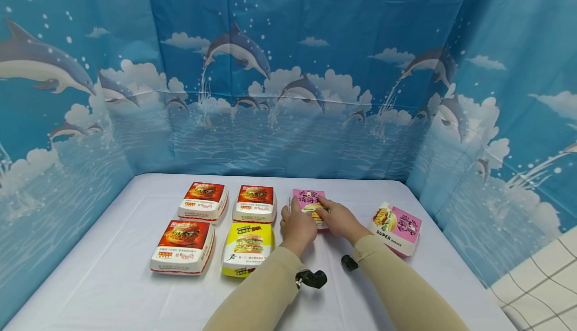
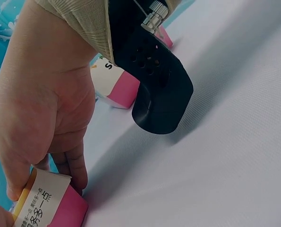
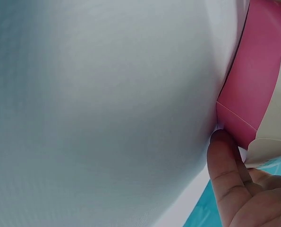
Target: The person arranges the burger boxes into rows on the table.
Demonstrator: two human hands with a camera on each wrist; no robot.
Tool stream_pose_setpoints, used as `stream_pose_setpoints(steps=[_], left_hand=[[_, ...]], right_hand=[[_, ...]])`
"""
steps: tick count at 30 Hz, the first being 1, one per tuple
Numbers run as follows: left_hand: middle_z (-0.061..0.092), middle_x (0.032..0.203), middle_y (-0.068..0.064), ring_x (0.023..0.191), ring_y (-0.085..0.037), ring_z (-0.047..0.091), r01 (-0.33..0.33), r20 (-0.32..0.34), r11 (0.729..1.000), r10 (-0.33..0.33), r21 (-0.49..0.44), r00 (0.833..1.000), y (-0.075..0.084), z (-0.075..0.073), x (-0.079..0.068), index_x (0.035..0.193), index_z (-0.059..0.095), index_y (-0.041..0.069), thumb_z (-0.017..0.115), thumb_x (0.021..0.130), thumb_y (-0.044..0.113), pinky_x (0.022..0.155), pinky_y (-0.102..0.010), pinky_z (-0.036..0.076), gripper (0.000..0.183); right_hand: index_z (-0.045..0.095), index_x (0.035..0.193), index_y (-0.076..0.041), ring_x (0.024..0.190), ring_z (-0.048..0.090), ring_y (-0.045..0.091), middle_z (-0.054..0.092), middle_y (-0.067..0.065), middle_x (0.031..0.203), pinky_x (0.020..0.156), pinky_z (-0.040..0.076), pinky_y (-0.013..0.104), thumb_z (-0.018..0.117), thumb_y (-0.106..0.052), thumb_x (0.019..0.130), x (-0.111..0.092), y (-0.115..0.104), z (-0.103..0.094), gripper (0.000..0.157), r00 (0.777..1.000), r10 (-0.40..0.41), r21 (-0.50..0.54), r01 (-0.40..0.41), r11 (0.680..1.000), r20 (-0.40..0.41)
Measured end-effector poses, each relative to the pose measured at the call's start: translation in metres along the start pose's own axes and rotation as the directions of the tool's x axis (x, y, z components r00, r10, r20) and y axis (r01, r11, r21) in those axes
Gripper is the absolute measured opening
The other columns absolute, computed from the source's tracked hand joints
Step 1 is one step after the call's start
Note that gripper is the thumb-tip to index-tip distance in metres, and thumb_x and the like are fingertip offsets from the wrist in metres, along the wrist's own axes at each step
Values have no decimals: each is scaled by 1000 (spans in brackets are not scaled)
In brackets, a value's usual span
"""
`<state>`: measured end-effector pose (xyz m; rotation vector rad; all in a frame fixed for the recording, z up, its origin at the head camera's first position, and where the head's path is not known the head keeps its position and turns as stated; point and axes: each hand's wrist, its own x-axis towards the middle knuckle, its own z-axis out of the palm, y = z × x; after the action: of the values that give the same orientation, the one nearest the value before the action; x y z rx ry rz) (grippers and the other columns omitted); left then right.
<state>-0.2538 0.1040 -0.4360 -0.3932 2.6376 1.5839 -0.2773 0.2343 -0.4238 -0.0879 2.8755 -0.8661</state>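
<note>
A closed pink burger box (image 1: 308, 195) sits near the far edge of the white table (image 1: 112, 291), gripped between the left hand (image 1: 299, 227) and right hand (image 1: 341, 217), fingers bent about its sides, though the right hand's hold is partly hidden. Wide tabletop separates it from a second pink box (image 1: 403, 225); leftward, nearer, stand three red boxes (image 1: 255, 195) and a yellow box (image 1: 249, 243), lids down, contents hidden.
</note>
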Motion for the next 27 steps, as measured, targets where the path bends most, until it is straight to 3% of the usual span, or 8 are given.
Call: stream_pose_setpoints(steps=[27], left_hand=[[20, 171, -24, 149, -51, 32, -18, -26, 1000, 18, 8, 1000, 0, -3, -3, 169, 24, 21, 57, 107, 27, 120, -66, 37, 70]], right_hand=[[34, 166, -21, 155, 36, 44, 40, 19, 167, 125, 30, 61, 47, -38, 112, 4, 0, 4, 58, 1000, -8, -12, 8, 1000, 5]])
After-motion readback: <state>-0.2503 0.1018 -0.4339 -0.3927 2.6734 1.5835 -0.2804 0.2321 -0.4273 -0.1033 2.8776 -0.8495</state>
